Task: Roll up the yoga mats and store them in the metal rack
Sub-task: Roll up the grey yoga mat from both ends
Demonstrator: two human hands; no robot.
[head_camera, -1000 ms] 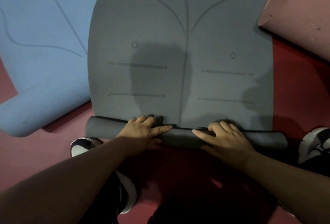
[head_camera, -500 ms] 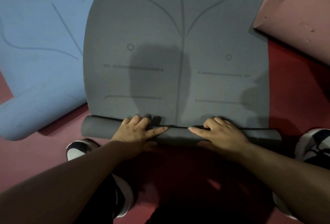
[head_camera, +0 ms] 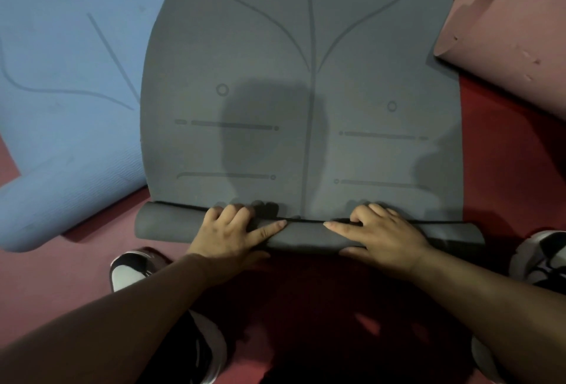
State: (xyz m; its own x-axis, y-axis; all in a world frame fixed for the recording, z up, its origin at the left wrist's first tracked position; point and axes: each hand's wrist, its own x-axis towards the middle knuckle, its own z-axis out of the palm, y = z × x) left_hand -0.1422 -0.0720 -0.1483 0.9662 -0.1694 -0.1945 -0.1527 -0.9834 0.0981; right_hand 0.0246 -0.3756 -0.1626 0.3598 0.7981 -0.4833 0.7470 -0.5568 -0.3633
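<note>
A grey yoga mat with printed alignment lines lies flat on the red floor, its near end wound into a thin roll. My left hand grips the roll left of the mat's centre line, fingers curled over the top, index finger pointing right. My right hand grips the roll right of centre, thumb under the near side. A blue mat lies to the left, its near end curled up. A pink mat lies at the upper right. No metal rack is in view.
My shoes stand on the red floor just behind the roll, one at the far right. The blue mat's curled end nearly touches the grey roll's left tip.
The roll has moved slightly away from me along the grey mat, and both hands have shifted with it. The grip looks the same.
</note>
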